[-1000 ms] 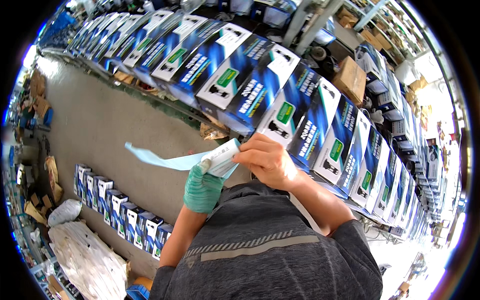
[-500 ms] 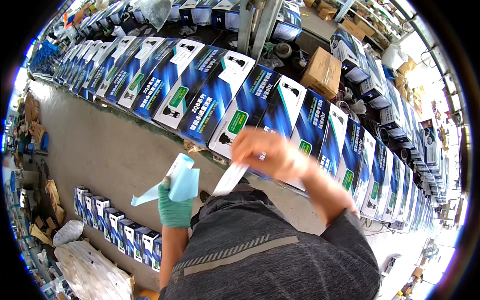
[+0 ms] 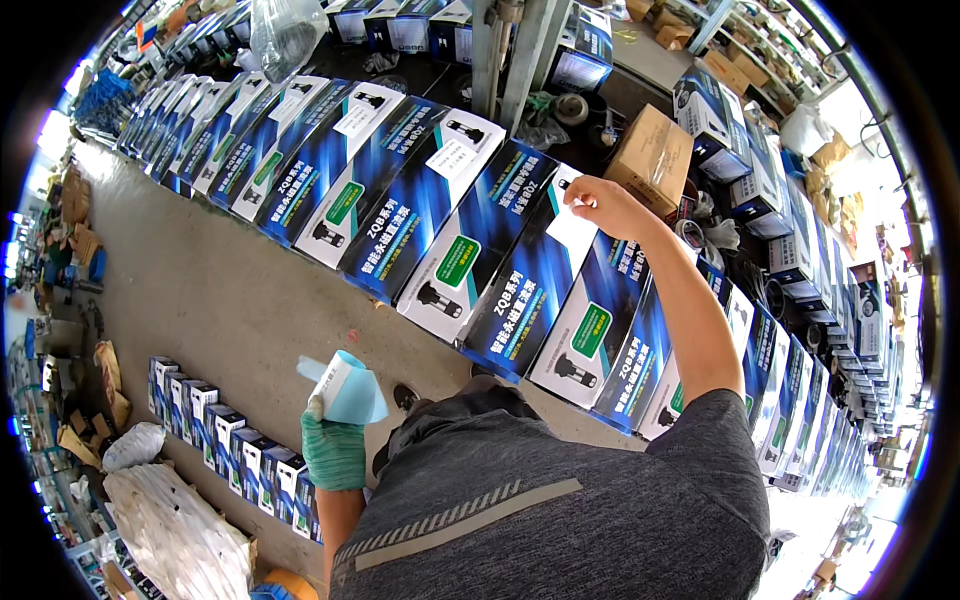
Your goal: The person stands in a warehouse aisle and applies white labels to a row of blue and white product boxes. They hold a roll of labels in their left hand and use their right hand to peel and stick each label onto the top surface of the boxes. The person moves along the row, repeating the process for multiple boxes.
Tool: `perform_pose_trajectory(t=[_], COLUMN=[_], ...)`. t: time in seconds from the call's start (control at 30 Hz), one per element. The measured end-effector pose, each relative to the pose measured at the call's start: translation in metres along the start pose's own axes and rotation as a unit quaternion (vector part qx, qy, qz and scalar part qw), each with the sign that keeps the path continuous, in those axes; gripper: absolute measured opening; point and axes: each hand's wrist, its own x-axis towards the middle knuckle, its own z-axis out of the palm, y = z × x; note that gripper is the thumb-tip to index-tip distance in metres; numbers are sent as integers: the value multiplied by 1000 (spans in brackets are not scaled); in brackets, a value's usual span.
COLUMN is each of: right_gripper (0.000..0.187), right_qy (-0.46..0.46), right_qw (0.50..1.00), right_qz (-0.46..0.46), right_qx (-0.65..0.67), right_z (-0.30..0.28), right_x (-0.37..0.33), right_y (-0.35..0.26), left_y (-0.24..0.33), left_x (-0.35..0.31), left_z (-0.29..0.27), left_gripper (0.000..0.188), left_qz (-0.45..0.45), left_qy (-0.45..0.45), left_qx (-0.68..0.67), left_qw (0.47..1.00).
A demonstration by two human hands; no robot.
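Observation:
My left hand (image 3: 334, 452), in a green knitted glove, is closed round a roll of labels (image 3: 358, 393) with light blue backing, held over the floor left of my body. A loose strip of the backing trails from the roll. My bare right hand (image 3: 612, 208) is stretched out to the far end of a blue, black and white printed carton (image 3: 512, 312). Its fingers are bent in a pinch at a white label (image 3: 572, 235), which lies against the carton's white top panel. Whether the label is stuck down, I cannot tell. A neighbouring carton carries a white label (image 3: 452, 160) at its far end.
Matching cartons run in a long curved row from far left to right. More cartons (image 3: 250, 462) stand on the floor at lower left, near a plastic-wrapped stack (image 3: 180, 530). Behind the row are a metal post (image 3: 497, 60), a plain brown box (image 3: 650, 160) and a clear plastic bag (image 3: 285, 38).
My right hand has gone from near my body, where it held the white label, up to the carton's far end. My left hand has moved slightly left and down with the roll.

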Motion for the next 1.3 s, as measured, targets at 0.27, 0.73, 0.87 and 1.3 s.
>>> perform_pose_trajectory(t=[0.27,0.73,0.87,1.3], right_gripper=[38,30,33,46], right_qy=[107,322,116,-56], right_qw=[978,787,907,940], right_qz=[-16,174,-65,-104], right_qx=[-179,496,399,321], right_z=[32,47,69,98], right_x=[-9,14,-37,-145], right_y=[-8,11,-103,-213], left_y=[-4,-8,-18,-59], left_x=[0,-9,-23,-50], left_z=[16,51,93,86], left_gripper=[61,65,61,48], left_qz=[-19,37,92,257], left_qy=[10,-182,-233,-295], left_qx=[31,138,160,255], left_qw=[999,973,955,884])
